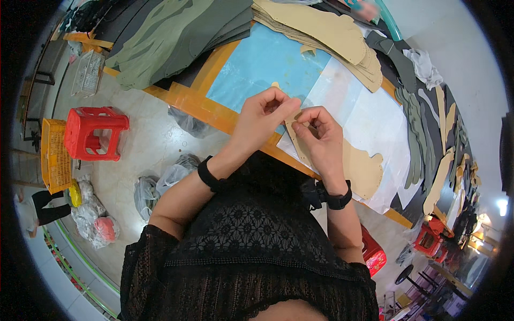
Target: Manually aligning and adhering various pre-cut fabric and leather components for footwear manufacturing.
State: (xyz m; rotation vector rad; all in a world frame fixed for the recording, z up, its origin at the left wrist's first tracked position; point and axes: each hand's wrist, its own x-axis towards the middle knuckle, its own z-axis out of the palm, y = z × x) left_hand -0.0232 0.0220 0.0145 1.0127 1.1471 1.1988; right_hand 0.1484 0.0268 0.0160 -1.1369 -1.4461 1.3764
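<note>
A tan cut piece of sheet material (363,170) with a curved outline and small holes along its edge lies partly on the table's near edge. It passes beneath my right hand (323,140), whose thumb and fingers are closed on its narrow upper end. Close beside it, my left hand (266,116) pinches at the tip of the same end, thumb against fingers. The fingertips of both hands nearly meet there; the exact contact is partly hidden. A small tan scrap (276,85) shows just beyond my left knuckles.
Stacked green pieces (176,40) and stacked tan pieces (321,32) lie at the table's far side. White sheets (369,117) and a blue sheet (262,59) cover the top, edged with brown tape (198,109). On the floor at left stand a red stool (96,134) and a yellow crate (56,155).
</note>
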